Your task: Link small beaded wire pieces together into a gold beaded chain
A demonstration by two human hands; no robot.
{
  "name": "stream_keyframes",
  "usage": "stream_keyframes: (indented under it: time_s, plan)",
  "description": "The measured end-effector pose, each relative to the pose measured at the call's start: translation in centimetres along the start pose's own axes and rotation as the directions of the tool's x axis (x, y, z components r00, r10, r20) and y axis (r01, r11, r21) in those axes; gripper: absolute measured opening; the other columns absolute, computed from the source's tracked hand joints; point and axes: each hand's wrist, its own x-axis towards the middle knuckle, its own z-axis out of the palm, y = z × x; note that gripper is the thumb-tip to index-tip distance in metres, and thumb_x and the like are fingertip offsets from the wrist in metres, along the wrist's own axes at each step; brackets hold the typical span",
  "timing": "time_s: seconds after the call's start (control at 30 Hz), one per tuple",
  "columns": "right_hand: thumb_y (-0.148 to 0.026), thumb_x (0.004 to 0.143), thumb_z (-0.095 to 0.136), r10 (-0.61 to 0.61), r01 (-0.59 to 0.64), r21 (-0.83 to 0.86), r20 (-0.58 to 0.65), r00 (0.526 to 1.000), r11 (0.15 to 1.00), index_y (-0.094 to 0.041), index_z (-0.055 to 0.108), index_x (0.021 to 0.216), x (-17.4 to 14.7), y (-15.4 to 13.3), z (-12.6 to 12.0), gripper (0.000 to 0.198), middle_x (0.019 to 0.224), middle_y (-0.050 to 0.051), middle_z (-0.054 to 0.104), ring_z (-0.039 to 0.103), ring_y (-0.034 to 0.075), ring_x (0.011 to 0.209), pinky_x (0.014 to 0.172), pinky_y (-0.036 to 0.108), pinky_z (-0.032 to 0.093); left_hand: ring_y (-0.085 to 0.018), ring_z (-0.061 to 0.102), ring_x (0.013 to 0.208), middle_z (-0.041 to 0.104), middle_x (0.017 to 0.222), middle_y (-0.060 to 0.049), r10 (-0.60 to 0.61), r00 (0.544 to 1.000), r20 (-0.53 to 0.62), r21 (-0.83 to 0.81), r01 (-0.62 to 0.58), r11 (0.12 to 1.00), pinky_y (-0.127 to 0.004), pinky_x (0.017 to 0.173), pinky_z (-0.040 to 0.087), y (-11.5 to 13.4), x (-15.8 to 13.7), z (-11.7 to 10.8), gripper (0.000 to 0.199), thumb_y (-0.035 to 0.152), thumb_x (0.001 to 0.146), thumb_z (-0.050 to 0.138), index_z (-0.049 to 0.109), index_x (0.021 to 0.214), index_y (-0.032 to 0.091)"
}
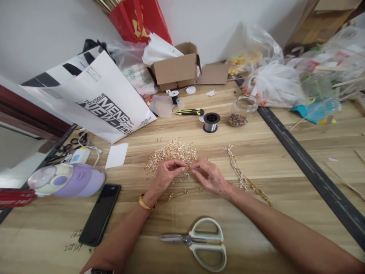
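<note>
Over the near edge of a pile of small gold and silver jewellery links (171,151), my left hand (167,176) and my right hand (211,178) meet almost fingertip to fingertip. Both are closed in a pinch. Whatever sits between the fingers is too small to make out. A thin gold chain (184,191) lies on the table just below the hands. Beyond my right wrist, a bundle of silver and gold chains (238,173) stretches across the wood. White-handled scissors (207,243) rest nearer to me, blades pointing left.
Behind the pile are a wire spool (211,122), a yellow-black utility knife (189,112) and a jar of beads (241,112). On the left are a black phone (99,215), a purple bottle (76,180) and a white bag (105,97). A cardboard box (175,70) stands at the back.
</note>
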Motion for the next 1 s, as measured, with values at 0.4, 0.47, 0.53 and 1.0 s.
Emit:
stream_keyframes:
  time_s: [0.4, 0.47, 0.53, 1.0]
  plan:
    - [-0.018, 0.091, 0.048, 0.005, -0.005, 0.013, 0.009, 1.0, 1.0, -0.019, 0.058, 0.093, 0.06, 0.02, -0.08, 0.01, 0.079, 0.005, 0.063, 0.057, 0.016, 0.071, 0.065, 0.029, 0.047, -0.012, 0.063, 0.069, 0.071, 0.076, -0.003, -0.005, 1.0, -0.017, -0.015, 0.005, 1.0, -0.024, 0.069, 0.052, -0.18, 0.0, -0.39, 0.016, 0.022, 0.067, 0.077, 0.069, 0.078, 0.014]
    - [-0.018, 0.091, 0.049, 0.013, -0.013, 0.012, 0.011, 1.0, 1.0, -0.018, 0.058, 0.093, 0.04, 0.01, -0.1, 0.009, 0.079, 0.005, 0.063, 0.057, 0.016, 0.071, 0.065, 0.029, 0.046, -0.013, 0.064, 0.07, 0.071, 0.076, -0.003, 0.004, 1.0, -0.012, -0.006, -0.004, 1.0, -0.023, 0.069, 0.052, -0.14, -0.01, -0.38, 0.015, 0.022, 0.067, 0.077, 0.069, 0.077, 0.014]
    - [-0.018, 0.091, 0.048, 0.021, -0.021, 0.011, 0.013, 1.0, 1.0, -0.018, 0.057, 0.092, 0.02, 0.02, -0.11, 0.009, 0.079, 0.005, 0.062, 0.056, 0.016, 0.071, 0.065, 0.029, 0.046, -0.013, 0.064, 0.071, 0.071, 0.076, -0.004, 0.013, 1.0, -0.008, 0.009, -0.013, 1.0, -0.024, 0.069, 0.052, -0.08, -0.03, -0.35, 0.014, 0.022, 0.067, 0.077, 0.07, 0.077, 0.014]
    - [-0.019, 0.093, 0.046, -0.028, 0.03, -0.053, 0.027, 0.999, 0.998, -0.02, 0.054, 0.095, -0.15, 0.38, -0.09, 0.008, 0.082, 0.005, 0.06, 0.055, 0.017, 0.074, 0.067, 0.03, 0.045, -0.014, 0.062, 0.069, 0.071, 0.075, -0.004, -0.004, 1.0, 0.017, 0.029, 0.003, 1.0, -0.025, 0.065, 0.049, -0.51, 0.04, -0.42, 0.011, 0.024, 0.067, 0.076, 0.073, 0.074, 0.015]
